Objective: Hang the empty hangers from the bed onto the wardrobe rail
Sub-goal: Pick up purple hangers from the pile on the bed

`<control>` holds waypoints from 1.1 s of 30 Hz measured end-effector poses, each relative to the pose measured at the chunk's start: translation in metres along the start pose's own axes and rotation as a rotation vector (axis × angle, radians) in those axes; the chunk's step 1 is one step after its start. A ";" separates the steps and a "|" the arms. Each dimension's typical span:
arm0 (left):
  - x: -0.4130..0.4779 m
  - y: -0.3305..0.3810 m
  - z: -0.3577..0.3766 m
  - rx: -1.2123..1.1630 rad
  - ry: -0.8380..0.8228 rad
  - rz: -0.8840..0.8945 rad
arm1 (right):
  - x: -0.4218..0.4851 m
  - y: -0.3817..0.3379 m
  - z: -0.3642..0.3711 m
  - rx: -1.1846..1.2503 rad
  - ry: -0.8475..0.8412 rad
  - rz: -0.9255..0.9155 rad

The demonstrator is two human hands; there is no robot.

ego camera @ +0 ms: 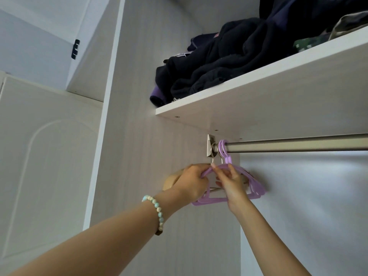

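Observation:
A metal wardrobe rail [298, 145] runs right from a bracket under the shelf. Several purple plastic hangers [256, 189] hang bunched at its left end, their purple hooks [224, 149] over the rail beside metal hooks of wooden hangers [171, 181]. My left hand [192, 182], with a bead bracelet on the wrist, grips the left shoulder of a purple hanger. My right hand [232, 185] pinches the top of the same bunch just below the hooks. The hands hide much of the hangers.
A white shelf [258, 92] above the rail carries a pile of dark folded clothes [219, 62]. The wardrobe side panel [139, 136] stands close left of the hangers. A closed panelled door [49, 166] is at far left. The rail to the right is bare.

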State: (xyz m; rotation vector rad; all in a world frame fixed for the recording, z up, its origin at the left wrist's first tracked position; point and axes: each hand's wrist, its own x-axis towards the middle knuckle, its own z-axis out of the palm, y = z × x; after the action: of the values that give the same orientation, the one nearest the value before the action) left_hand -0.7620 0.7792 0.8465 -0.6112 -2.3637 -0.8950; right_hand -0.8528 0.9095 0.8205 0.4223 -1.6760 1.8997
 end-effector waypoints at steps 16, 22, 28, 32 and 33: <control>-0.063 -0.034 -0.084 -0.140 0.154 0.110 | -0.059 -0.041 0.013 -0.235 -0.019 -0.174; -0.116 -0.045 -0.159 -0.088 0.259 0.135 | -0.110 -0.089 0.073 -0.231 -0.112 -0.310; -0.188 -0.089 -0.246 0.011 0.330 0.023 | -0.177 -0.116 0.166 -0.209 -0.341 -0.403; -0.257 -0.130 -0.310 0.121 0.369 -0.115 | -0.230 -0.126 0.247 -0.257 -0.548 -0.417; -0.279 -0.142 -0.327 0.171 0.374 -0.152 | -0.244 -0.124 0.270 -0.256 -0.596 -0.398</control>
State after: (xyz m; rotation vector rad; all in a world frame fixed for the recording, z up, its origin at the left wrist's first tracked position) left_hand -0.5291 0.3923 0.8169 -0.1770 -2.1340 -0.7821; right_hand -0.6204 0.6029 0.8238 1.2025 -1.9768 1.3147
